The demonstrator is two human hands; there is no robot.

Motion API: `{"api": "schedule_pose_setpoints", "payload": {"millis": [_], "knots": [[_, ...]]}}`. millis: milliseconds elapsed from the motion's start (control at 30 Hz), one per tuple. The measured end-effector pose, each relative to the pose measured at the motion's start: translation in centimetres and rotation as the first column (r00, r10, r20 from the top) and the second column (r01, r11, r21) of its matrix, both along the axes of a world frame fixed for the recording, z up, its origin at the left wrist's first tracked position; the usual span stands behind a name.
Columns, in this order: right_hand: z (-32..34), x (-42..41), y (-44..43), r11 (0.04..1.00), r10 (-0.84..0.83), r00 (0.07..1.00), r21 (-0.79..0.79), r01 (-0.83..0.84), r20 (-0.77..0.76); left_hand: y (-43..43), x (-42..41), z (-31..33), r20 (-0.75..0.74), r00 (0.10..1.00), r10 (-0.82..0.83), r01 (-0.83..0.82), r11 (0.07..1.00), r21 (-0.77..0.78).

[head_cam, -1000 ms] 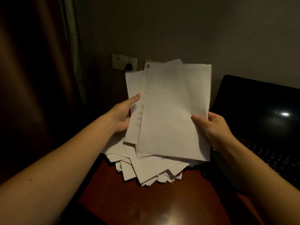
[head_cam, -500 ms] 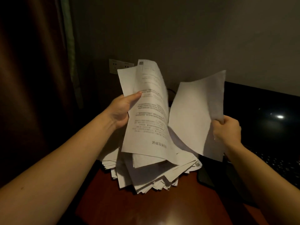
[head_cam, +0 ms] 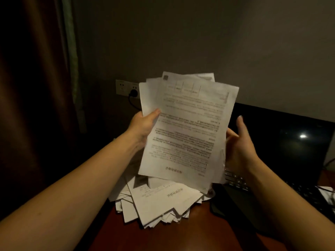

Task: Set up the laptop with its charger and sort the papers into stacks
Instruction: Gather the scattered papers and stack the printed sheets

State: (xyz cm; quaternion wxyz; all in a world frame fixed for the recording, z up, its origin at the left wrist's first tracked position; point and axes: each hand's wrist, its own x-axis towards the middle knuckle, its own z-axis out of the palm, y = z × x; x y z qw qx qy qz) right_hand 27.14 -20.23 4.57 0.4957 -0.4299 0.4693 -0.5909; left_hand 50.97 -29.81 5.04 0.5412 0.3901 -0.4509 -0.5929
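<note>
A sheaf of printed papers (head_cam: 186, 127) stands raised above the table, its text upside down to me. My left hand (head_cam: 143, 125) grips its left edge, thumb on the front sheet. My right hand (head_cam: 239, 147) is at the sheaf's right edge with its fingers straight and pointing up, palm against the paper's edge. Under the sheaf a messy pile of papers (head_cam: 163, 201) lies on the table. The open black laptop (head_cam: 281, 142) stands to the right with a dark screen. A black charger plug (head_cam: 133, 92) sits in the wall socket, and its cable runs down behind the papers.
The red-brown table (head_cam: 181, 238) shows bare wood in front of the pile. A dark curtain (head_cam: 36, 105) hangs at the left. The white wall socket plate (head_cam: 125, 86) is on the grey wall behind. More white paper (head_cam: 326, 191) lies at the far right beside the laptop keyboard.
The blank sheet my right hand had pulled aside is no longer held apart. That hand has let go and come back to the sheaf's right edge with straight fingers. The sheaf now faces me flat.
</note>
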Motion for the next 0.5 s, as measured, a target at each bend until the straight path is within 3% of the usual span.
{"api": "schedule_pose_setpoints", "payload": {"millis": [67,167,333,400,500], "knots": [[0.0,0.2,0.2,0.997,0.041,0.996,-0.059,-0.046,-0.084,0.0,-0.6,-1.0,0.032,0.999,-0.021,0.020,0.999,0.043],[-0.4,0.5,0.2,0.985,-0.111,0.918,-0.168,0.049,-0.381,0.1,-1.4,-1.7,0.003,1.000,0.018,-0.018,0.999,0.040],[1.2,0.0,0.3,0.938,-0.202,0.950,-0.325,0.118,-0.239,-0.2,-1.2,1.5,-0.089,0.996,0.023,-0.032,0.995,-0.098],[2.0,-0.1,0.0,0.927,-0.195,0.959,-0.357,0.112,-0.206,-0.1,-0.7,2.8,-0.020,0.999,-0.045,0.041,0.987,-0.155],[2.2,0.5,-0.4,0.919,-0.182,0.949,-0.388,0.070,-0.259,0.5,-0.5,3.0,0.164,0.986,-0.013,0.053,0.968,-0.245]]}}
